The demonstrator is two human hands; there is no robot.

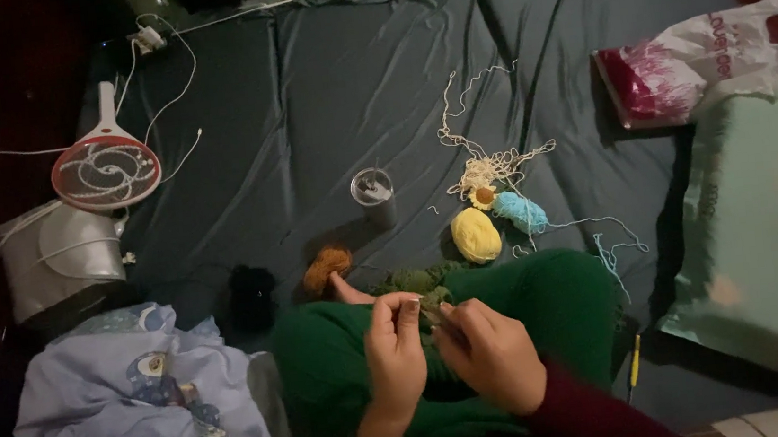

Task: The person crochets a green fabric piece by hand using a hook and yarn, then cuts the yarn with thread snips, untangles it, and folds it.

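Dark green yarn (417, 280) runs from a loose heap at our knee up into both hands over our lap: left hand (394, 351) pinched shut on the strand with thumb and forefinger, right hand (494, 351) curled closed around the working end, kept close so the thread stays taut. We sit cross-legged on a bed sheet (320, 92), dark teal, creased. Yellow yarn ball (475, 235), light blue yarn ball (519, 211), orange yarn ball (326, 267) and cream tangle (490, 166) lie within reach; room dim.
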